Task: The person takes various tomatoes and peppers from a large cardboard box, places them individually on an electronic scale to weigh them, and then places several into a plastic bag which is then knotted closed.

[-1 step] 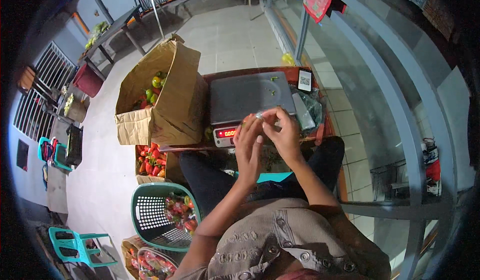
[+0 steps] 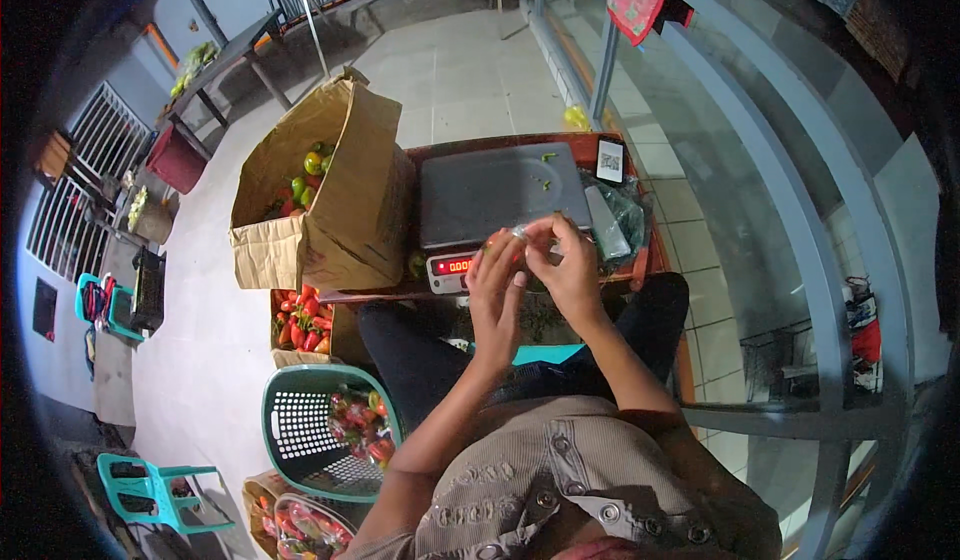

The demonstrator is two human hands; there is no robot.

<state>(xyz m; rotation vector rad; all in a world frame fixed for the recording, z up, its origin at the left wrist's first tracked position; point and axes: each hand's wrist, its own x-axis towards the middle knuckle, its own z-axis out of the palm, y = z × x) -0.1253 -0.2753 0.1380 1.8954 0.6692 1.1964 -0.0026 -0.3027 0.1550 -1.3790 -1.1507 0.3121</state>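
Note:
In front of the scale, both of my hands work together on a small clear plastic bag (image 2: 519, 232). My left hand (image 2: 493, 295) is closed around its body, where red and green, pepper-like contents show partly between the fingers. With bent fingers, my right hand (image 2: 568, 268) pinches the gathered plastic at the bag's neck. Most of the bag is hidden by my fingers. Just beyond lies the grey platform scale (image 2: 495, 195) with a lit red display, a few green stem bits on its plate.
Left of the scale stands an open cardboard box (image 2: 365, 200) of peppers, with red peppers (image 2: 303, 322) in another box below. A green basket (image 2: 290, 390) holds bagged peppers. At right are a phone (image 2: 610, 160), loose plastic bags (image 2: 628, 222) and a glass partition frame (image 2: 770, 150).

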